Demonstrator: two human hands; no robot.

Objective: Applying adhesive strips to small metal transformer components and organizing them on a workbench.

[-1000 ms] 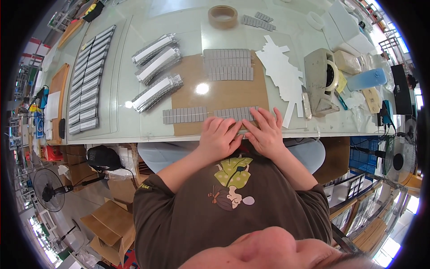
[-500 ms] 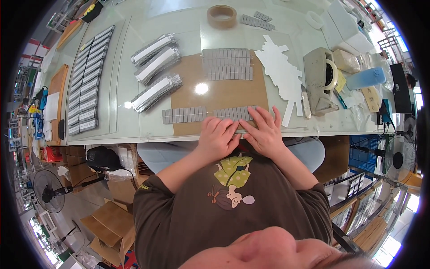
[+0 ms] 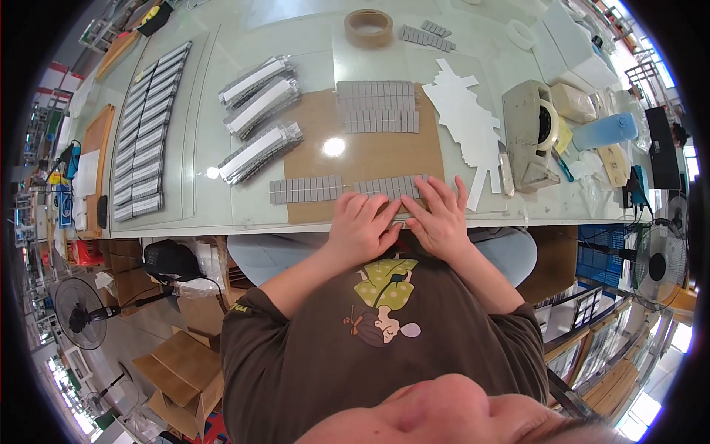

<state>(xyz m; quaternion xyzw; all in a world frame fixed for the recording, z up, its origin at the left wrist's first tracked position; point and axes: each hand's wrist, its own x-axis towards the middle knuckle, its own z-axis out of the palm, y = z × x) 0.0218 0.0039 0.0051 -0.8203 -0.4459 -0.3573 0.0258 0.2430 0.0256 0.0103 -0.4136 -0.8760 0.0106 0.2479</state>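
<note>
1. Nearest the camera, both forearms rise from the brown T-shirt point(image 3: 384, 355) to the near edge of the glass-topped table point(image 3: 222, 214).
2. The left hand point(image 3: 360, 226) lies palm down at that edge, fingers point(image 3: 353, 203) spread flat and pressing on the near row of small grey strips point(image 3: 347, 188). It pinches nothing.
3. The right hand point(image 3: 441, 218) lies just beside it, also palm down and fingers fanned, its fingertips resting on the right end of the same row. The two thumbs nearly meet over a thin pale strip at the table edge; whether they touch it I cannot tell.
4. That row runs left to right along the near edge of a brown cardboard sheet point(image 3: 370, 152), its left part lying uncovered beyond the left hand.
5. Farther back on the cardboard sits a block of grey strips in three rows point(image 3: 377, 107).
6. Left of the cardboard lie three bundles of grey-and-white strips point(image 3: 259, 111), angled, and well beyond them long columns of grey pieces point(image 3: 148, 126).
7. Right of the cardboard is a heap of white paper cut-outs point(image 3: 466, 118), then a beige tape dispenser point(image 3: 529, 133).
8. At the far side stands a roll of brown tape point(image 3: 368, 27), with a few more grey strips point(image 3: 425, 35) beside it.
</note>
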